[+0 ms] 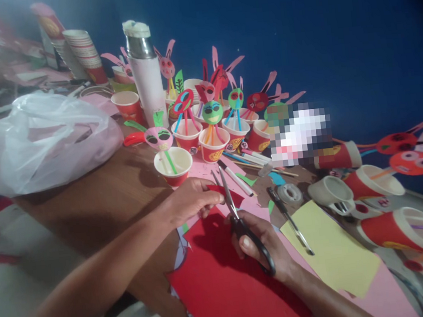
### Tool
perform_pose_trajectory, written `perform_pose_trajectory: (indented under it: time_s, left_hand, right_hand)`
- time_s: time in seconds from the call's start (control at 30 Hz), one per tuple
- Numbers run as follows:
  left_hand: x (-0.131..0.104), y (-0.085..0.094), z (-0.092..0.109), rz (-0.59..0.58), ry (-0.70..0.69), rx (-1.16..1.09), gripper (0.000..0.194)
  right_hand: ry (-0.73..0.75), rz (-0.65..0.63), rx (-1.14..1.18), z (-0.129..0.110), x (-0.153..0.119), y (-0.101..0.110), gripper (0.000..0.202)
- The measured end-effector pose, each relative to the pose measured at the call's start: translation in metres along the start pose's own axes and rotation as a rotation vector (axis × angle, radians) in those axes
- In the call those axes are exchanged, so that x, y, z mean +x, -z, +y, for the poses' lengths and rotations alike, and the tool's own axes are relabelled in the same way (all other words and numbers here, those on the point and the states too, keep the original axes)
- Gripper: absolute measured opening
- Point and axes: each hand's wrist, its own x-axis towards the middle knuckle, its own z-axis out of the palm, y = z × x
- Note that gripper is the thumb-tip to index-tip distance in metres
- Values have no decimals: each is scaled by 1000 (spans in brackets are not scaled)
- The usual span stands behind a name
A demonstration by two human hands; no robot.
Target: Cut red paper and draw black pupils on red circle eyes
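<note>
The red sheet (240, 291) is lying at the bottom centre of the frame, its edges showing cut curves. Just above it, the right hand (277, 250) is grasping the scissors (256, 244), fingers curling around the black handles, and the blades are standing slightly apart, pointing up the frame. At the centre, the left hand (189, 200) is pinching a red scrap (240, 199) between thumb and fingers, and the blades are meeting this scrap near the thumb tip.

At the lower right, a yellow sheet (335, 254) is resting on pink paper (393, 285), with a pen (291, 223) lying across its upper left corner. Beyond, a tape roll (290, 194) is sitting beside a mug (330, 194). A marker (237, 179) is lying just above the scrap.

Farther up, a pink face (159, 138) is standing on a straw in a paper cup (173, 165). A plastic bag (44, 146) is filling the left side, a flask (146, 82) is standing at upper centre, and a blue wall (275, 15) is closing the view behind.
</note>
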Motion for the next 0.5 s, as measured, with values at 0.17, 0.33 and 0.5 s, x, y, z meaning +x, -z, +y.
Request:
perform_pose_trajectory:
  time_s: [0.17, 0.33, 0.5]
  left_hand:
    - [0, 0, 1, 1, 10, 3, 12]
    - [-1, 2, 2, 9, 15, 26, 11]
    - [-1, 2, 3, 8, 13, 23, 9]
  right_hand:
    - [-18, 9, -4, -1, 0, 0, 48]
    - [-34, 18, 30, -3, 0, -1, 47]
    - [-59, 15, 27, -5, 1, 0, 48]
